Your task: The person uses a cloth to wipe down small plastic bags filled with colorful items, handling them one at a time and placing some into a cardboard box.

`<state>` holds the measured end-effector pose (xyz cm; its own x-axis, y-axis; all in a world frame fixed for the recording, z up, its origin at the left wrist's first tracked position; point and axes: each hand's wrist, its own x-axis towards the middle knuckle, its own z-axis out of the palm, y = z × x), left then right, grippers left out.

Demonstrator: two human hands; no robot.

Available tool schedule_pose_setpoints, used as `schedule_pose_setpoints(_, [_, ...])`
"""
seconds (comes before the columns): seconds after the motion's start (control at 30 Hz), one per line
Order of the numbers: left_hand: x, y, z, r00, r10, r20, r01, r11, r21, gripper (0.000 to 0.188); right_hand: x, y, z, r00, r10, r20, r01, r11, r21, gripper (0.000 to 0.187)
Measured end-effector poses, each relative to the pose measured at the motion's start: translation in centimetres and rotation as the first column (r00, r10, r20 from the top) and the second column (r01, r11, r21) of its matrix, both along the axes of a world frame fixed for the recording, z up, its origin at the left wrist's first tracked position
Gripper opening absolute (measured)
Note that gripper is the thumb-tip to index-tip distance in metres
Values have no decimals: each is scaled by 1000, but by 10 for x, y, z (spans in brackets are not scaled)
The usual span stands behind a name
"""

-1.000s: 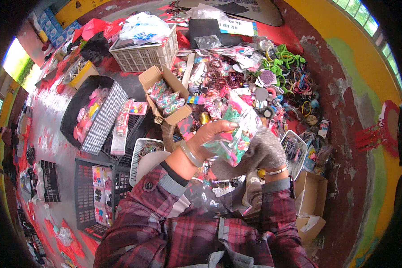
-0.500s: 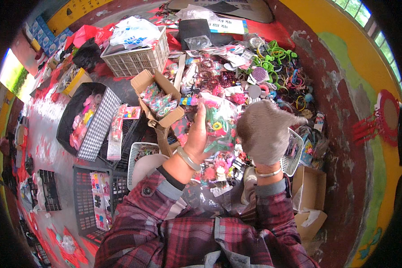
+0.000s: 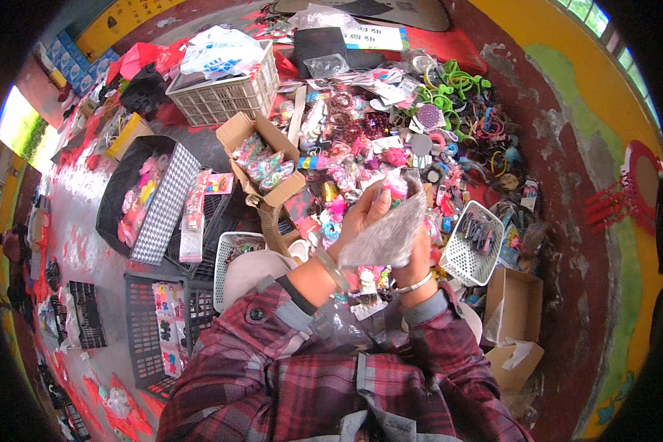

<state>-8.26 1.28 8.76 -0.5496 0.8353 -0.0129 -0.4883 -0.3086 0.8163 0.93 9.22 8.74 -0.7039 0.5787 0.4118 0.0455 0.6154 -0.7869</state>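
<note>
A wide heap of small hair trinkets, beads and cards [image 3: 376, 125] spreads over the floor in front of the person. A pale slatted crate [image 3: 225, 96] stands beyond on the left, and nearer are a black box with a checked side [image 3: 166, 210], an open cardboard box [image 3: 287, 190] and, to the right, a white basket [image 3: 465, 271].

Two plaid sleeves [image 3: 232, 346] lead up to the hands. The left hand [image 3: 361, 217] is partly curled, thumb raised; its fingers run behind what is in front of them, so I can't tell how tightly they close. The right hand [image 3: 418, 258] is upright and close by, partly covered too; its grip I can't make out.

Between them, above the heap, is a fuzzy grey piece [image 3: 387, 237], cloth-like, flat-faced and roughly three-cornered, its weave softened by blur. Its back is out of sight. The long axis slants from lower left to upper right, the narrow end pointing away from the wearer, the broad edge toward their lap.

Smallest, a pink-and-white bundle [image 3: 395, 184] shows just past the left thumb, its lower part hidden.
</note>
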Motion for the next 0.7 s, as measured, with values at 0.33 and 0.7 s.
schedule_pose_setpoints(0.33, [-16, -13, 2, 862, -407, -303, 341, 907, -249, 51, 3, 17, 22, 976, 132, -174, -204, 834, -513, 22])
schedule_pose_setpoints(0.7, [-12, -9, 14, 866, -469, -173, 454, 883, -122, 45, 12, 9, 10, 785, -131, -606, -497, 450, -742, 21])
